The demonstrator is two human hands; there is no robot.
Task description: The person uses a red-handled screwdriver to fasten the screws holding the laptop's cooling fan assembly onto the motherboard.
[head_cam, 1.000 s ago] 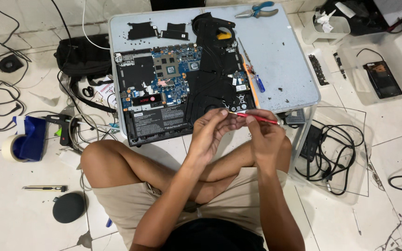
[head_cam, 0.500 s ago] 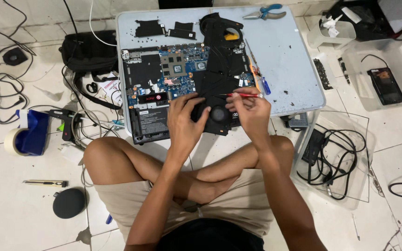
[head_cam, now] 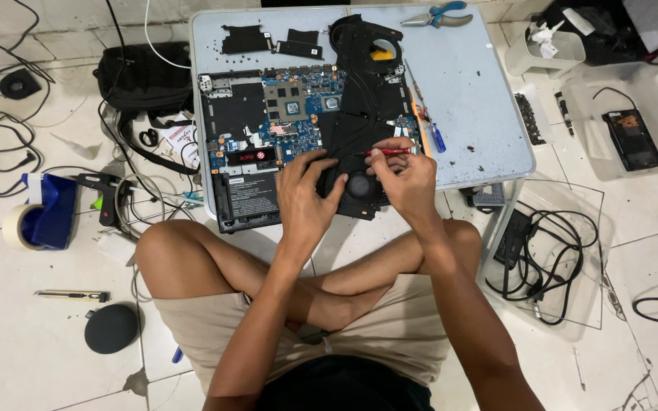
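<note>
Head view: right hand (head_cam: pixel 409 179) pinched shut on thin red screwdriver (head_cam: pixel 388 152), tip pointing left twd black fan assy (head_cam: pixel 359 186), which left hand (head_cam: pixel 306 202) steadies w/ fingers spread, not clamped; assy prob light, stiff, fragile — hold by edges.

Beige shorts, dark top, bare arms and legs

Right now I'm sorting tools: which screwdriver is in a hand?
The red-handled screwdriver, pinched in the right hand over the laptop; the blue-handled screwdriver lies untouched on the table.
</note>
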